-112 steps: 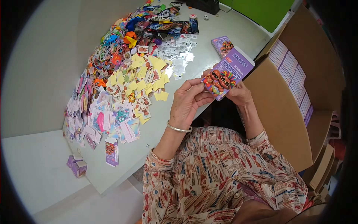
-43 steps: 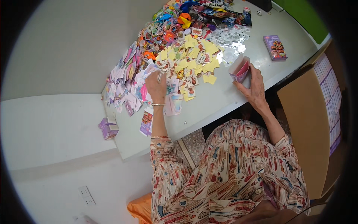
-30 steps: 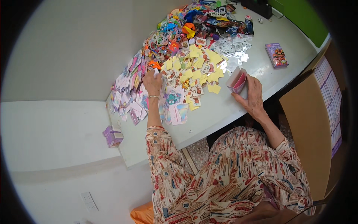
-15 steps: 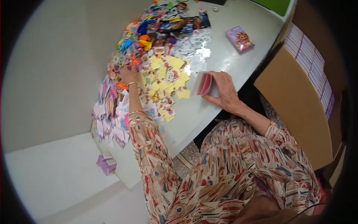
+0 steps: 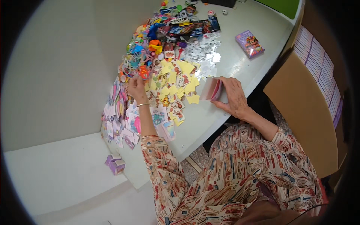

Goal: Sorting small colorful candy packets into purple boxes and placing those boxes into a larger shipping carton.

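Observation:
My right hand (image 5: pixel 235 98) grips a small open carton (image 5: pixel 216 91) just above the table's near edge, thumb on one side and fingers on the other. The carton has a pale side and pinkish-red inside; its contents cannot be made out. My left hand (image 5: pixel 137 90) is over the left part of the heap, its fingers curled together. Whatever they hold, if anything, is hidden. Right by its fingertips lies an orange toy (image 5: pixel 143 72). Yellow-backed stickers (image 5: pixel 172 90) spread to the right of this hand, and pastel paper pieces (image 5: pixel 119 123) lie to its left and nearer me.
Mixed small plastic toys (image 5: pixel 153 37), black foil packets (image 5: pixel 191 28) and silvery-white packets (image 5: pixel 202 48) cover the far left table. A closed purple box (image 5: pixel 249 44) lies at right. Beside the table stands a brown carton (image 5: pixel 300 108) with packed boxes (image 5: pixel 317 67). A small purple carton (image 5: pixel 115 165) is lower left.
My left hand has drawn back a little toward me from the toys, showing more of the orange toy. My right hand still grips the carton. The whole view has shifted slightly.

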`<control>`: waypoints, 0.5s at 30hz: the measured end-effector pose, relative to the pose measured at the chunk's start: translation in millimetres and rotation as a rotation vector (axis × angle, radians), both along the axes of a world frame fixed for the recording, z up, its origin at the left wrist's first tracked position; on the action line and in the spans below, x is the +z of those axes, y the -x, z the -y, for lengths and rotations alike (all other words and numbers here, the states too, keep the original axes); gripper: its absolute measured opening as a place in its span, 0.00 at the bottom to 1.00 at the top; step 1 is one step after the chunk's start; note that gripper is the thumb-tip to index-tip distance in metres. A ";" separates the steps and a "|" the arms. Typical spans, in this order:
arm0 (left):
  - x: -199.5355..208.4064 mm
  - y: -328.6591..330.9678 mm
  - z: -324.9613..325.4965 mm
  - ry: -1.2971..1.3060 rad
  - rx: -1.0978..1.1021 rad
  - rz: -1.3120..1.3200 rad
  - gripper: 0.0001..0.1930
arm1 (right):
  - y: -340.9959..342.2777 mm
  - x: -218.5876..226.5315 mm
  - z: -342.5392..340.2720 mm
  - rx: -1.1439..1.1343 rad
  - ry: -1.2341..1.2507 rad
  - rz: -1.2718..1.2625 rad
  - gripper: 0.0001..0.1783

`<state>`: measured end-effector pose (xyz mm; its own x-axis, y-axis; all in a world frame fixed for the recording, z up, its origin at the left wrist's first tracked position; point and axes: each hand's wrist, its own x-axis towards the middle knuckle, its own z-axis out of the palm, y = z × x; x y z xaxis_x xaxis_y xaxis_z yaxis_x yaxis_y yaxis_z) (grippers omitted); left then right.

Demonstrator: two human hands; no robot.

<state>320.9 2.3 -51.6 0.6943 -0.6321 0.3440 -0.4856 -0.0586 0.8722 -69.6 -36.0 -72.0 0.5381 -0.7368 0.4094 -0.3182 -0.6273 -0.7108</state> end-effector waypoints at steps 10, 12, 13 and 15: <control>3.9 -12.2 -25.6 -0.074 -0.042 -0.563 0.10 | -4.5 2.2 -0.5 -0.017 0.062 0.009 0.40; 3.3 -7.3 -24.4 -0.119 -0.072 -0.526 0.15 | -4.4 1.0 -0.2 -0.014 0.056 -0.004 0.41; 5.0 -4.2 -23.5 -0.187 -0.089 -0.495 0.16 | -3.9 0.2 -0.2 -0.018 0.055 -0.004 0.41; 5.8 3.7 -16.7 -0.196 -0.102 -0.433 0.14 | -2.3 -1.5 -0.1 -0.025 0.060 -0.004 0.41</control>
<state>317.2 19.0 -45.8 0.6782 -0.7287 -0.0951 -0.0918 -0.2124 0.9729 -67.3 -35.8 -73.5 0.5212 -0.7242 0.4516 -0.3369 -0.6608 -0.6707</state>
